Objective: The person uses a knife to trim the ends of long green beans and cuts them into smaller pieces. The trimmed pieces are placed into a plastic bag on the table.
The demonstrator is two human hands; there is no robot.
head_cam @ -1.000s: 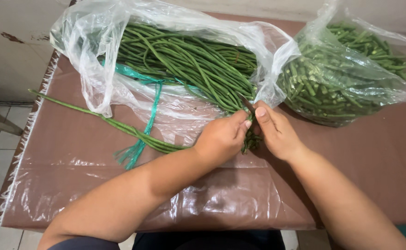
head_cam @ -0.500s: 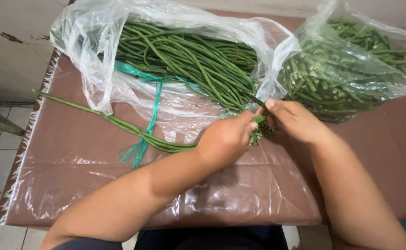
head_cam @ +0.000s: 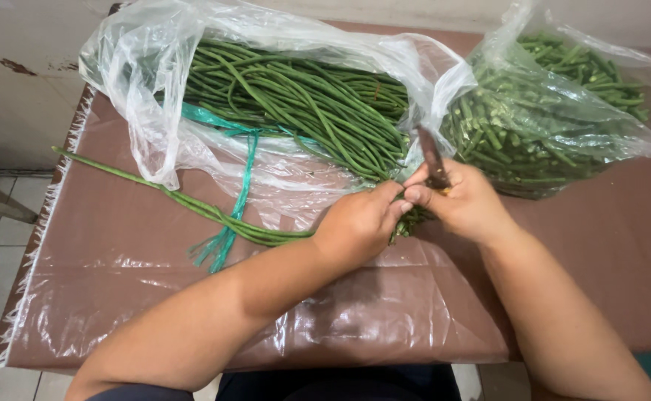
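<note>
**Long beans gripped at the middle of the table**

The left hand is clenched around a small bundle of long beans, thin, smooth green pods that trail away from the fist toward the left edge of the table, lying flat and slightly curved on its surface. The right hand is closed on a small knife, its dark narrow blade pointing up and away from the knuckles; it touches the left hand's fingertips just above the cut ends of the bundle. The table is covered in brown sheeting under a wrinkled, glossy clear plastic film. Toward the far left corner a crumpled, translucent plastic bag lies open, holding a thick pile of uncut beans in long, tangled strands. A teal plastic string, frayed at its end, runs from that bag toward the near edge. At the far right corner a second clear bag bulges with short chopped bean pieces, stubby and cylindrical.
</note>
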